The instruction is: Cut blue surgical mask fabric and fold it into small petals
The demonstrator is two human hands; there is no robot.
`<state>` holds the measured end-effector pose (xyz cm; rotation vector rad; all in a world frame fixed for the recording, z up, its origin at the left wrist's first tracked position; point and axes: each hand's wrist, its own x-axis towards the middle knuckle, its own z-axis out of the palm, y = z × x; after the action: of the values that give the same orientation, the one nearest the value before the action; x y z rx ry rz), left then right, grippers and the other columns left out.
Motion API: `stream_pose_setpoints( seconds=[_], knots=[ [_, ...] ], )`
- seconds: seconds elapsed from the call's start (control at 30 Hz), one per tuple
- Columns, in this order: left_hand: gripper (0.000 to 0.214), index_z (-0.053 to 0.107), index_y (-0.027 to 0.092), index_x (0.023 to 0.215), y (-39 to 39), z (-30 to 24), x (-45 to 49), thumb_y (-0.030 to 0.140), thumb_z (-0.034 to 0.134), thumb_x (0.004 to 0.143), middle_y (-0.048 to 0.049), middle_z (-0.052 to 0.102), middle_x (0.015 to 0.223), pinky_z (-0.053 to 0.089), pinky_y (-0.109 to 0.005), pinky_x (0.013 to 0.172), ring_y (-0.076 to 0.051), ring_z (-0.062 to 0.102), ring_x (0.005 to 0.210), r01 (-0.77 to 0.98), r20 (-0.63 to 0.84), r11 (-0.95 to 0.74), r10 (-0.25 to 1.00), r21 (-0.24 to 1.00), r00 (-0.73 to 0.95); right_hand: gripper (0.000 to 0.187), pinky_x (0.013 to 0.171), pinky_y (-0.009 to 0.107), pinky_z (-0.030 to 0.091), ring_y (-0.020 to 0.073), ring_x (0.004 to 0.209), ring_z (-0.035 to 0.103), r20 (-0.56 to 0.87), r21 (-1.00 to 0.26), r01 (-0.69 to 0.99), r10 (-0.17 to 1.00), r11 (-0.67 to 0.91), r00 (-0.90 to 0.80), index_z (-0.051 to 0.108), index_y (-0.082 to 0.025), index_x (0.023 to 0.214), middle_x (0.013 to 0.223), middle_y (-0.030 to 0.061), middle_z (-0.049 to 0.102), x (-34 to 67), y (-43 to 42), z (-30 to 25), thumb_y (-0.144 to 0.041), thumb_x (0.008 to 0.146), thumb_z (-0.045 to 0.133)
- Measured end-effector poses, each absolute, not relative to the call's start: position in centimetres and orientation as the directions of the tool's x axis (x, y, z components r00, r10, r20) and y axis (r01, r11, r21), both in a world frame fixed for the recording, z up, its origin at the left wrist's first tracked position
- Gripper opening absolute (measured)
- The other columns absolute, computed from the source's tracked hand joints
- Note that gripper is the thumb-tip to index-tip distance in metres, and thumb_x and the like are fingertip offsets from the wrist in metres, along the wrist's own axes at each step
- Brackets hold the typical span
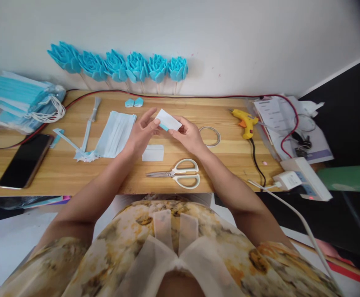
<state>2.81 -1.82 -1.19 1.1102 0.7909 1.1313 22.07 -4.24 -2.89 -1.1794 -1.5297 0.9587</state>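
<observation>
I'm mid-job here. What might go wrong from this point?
The scissors lie near the table's front edge, between the forearms; an arm could knock them off.
The yellow glue gun lies with its nozzle bare; if hot, which I can't tell, it might burn a reaching hand.
The white-and-blue piece between the left hand and right hand looks thin and might crease if pinched hard.

No legible text or numbers.

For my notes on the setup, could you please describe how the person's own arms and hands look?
The left hand and right hand wear no gloves, and neither wrist shows a watch or bracelet. The cream fabric left sleeve and matching right sleeve carry mustard and grey-brown blotches and end near the elbows.
</observation>
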Motion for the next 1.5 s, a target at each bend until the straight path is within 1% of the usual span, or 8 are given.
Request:
stream_pose_setpoints(
  seconds=[0.17,0.47,0.6,0.7,0.8,1.07,1.27,1.5],
  knots=[
    [0.044,0.078,0.016,0.079,-2.4,-1.5,3.2,0.058,0.089,0.071,-0.0048,0.075,0.08,0.052,-0.028,0.074,-0.016,0.066,0.075,-0.151,-0.037,0.085,0.955,0.985,0.294,0.045,0.078,0.033,0.055,0.018,0.084,0.067,0.216,-0.948,0.22,0.972,0.232,-0.093,0.068,-0.023,0.123,0.106,0.0024,0.076,21.8,-4.4,-2.7,-0.039,0.081,0.074],
    [0.035,0.069,0.013,0.069,-2.0,0.0,2.8,0.04,0.091,0.073,-0.0055,0.075,0.072,0.052,-0.028,0.072,-0.016,0.071,0.074,-0.359,-0.16,0.267,0.94,0.894,0.3,0.038,0.072,0.031,0.055,0.0171,0.079,0.066,0.331,-0.89,0.333,0.944,0.312,0.0,0.065,-0.025,0.13,0.09,0.0014,0.074,23.5,-3.8,-2.0,-0.033,0.093,0.062],
    [0.03,0.07,0.012,0.07,-2.2,0.4,2.8,0.034,0.089,0.077,-0.0055,0.075,0.073,0.052,-0.027,0.069,-0.014,0.07,0.068,-0.368,-0.202,0.323,0.922,0.872,0.33,0.054,0.093,0.043,0.059,0.0246,0.112,0.066,0.539,-0.692,0.506,0.835,0.515,-0.111,0.054,-0.029,0.145,0.126,0.0073,0.071,24.0,-3.9,-1.4,-0.025,0.092,0.06],
    [0.028,0.071,0.011,0.071,-2.4,0.6,2.9,0.032,0.087,0.079,-0.0049,0.072,0.068,0.049,-0.025,0.063,-0.012,0.066,0.062,-0.359,-0.198,0.327,0.915,0.874,0.351,0.059,0.117,0.058,0.046,0.0307,0.14,0.053,0.631,-0.465,0.554,0.697,0.691,-0.34,0.051,-0.033,0.15,0.15,0.0066,0.059,23.9,-4.0,-0.9,-0.022,0.092,0.06],
    [0.027,0.069,0.011,0.069,-2.5,0.6,2.9,0.03,0.085,0.08,-0.0032,0.067,0.061,0.046,-0.023,0.058,-0.011,0.062,0.057,-0.327,-0.227,0.348,0.907,0.879,0.356,0.051,0.125,0.065,0.034,0.0311,0.149,0.044,0.635,-0.359,0.555,0.633,0.75,-0.444,0.059,-0.038,0.141,0.155,0.0017,0.053,23.8,-3.8,-1.0,-0.017,0.094,0.057],
    [0.033,0.064,0.014,0.059,-2.4,0.0,3.1,0.029,0.082,0.083,-0.0011,0.063,0.056,0.043,-0.023,0.058,-0.009,0.055,0.052,-0.158,-0.232,0.293,0.919,0.943,0.318,0.015,0.118,0.06,0.041,0.0299,0.14,0.05,0.622,-0.421,0.558,0.675,0.715,-0.396,0.077,-0.032,0.098,0.143,0.0009,0.064,23.8,-3.3,-2.1,-0.031,0.098,0.062],
    [0.034,0.066,0.015,0.056,-2.5,-0.2,3.2,0.032,0.073,0.084,-0.001,0.062,0.055,0.041,-0.024,0.058,-0.009,0.051,0.053,0.028,-0.115,0.111,0.956,0.993,0.271,0.015,0.108,0.051,0.049,0.026,0.124,0.062,0.594,-0.57,0.506,0.75,0.647,-0.29,0.075,-0.027,0.091,0.128,0.0066,0.071,23.1,-3.8,-2.1,-0.036,0.097,0.066],
    [0.037,0.07,0.016,0.06,-2.7,-0.1,3.1,0.048,0.079,0.076,-0.0024,0.062,0.058,0.04,-0.025,0.058,-0.011,0.05,0.055,0.019,-0.082,0.08,0.947,0.997,0.311,0.016,0.098,0.04,0.054,0.0217,0.112,0.068,0.439,-0.82,0.347,0.89,0.454,-0.127,0.07,-0.024,0.087,0.12,0.0073,0.074,22.6,-4.2,-2.1,-0.039,0.091,0.07]
  ],
)
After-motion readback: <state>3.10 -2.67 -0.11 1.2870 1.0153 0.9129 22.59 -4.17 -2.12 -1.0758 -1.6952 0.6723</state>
